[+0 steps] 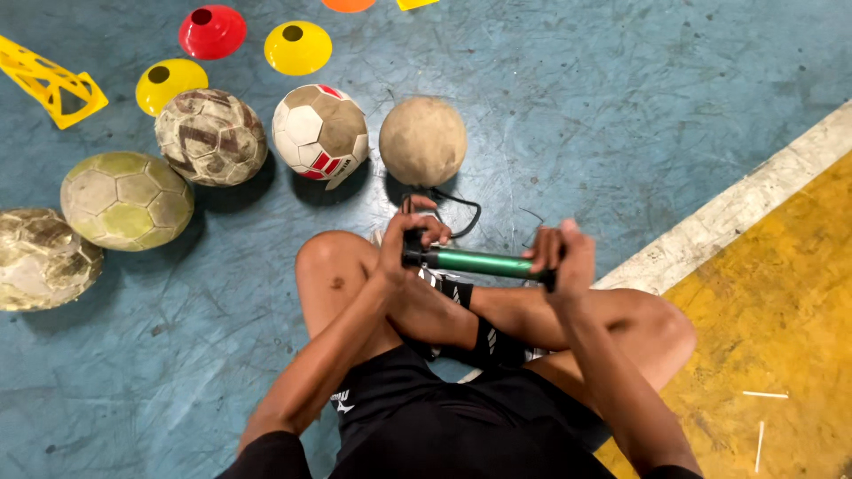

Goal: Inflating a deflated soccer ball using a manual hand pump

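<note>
I sit cross-legged on a blue floor and hold a green hand pump (pixel 484 263) level over my legs. My left hand (pixel 410 239) grips the pump's black end, where a thin black hose (pixel 461 211) loops off toward the floor. My right hand (pixel 561 257) is closed around the handle end. Just beyond the pump lies a plain tan ball (pixel 423 140). To its left sit a white and brown football with red marks (pixel 319 131) and a worn brown-patched ball (pixel 211 136).
Two faded yellow-green balls (pixel 126 200) (pixel 40 257) lie at the left. Low disc cones, red (pixel 212 31) and yellow (pixel 298 47) (pixel 169 82), stand behind them, with a yellow frame marker (pixel 49 80) at far left. A white line (pixel 737 208) borders a yellow floor area (pixel 772 337) on the right.
</note>
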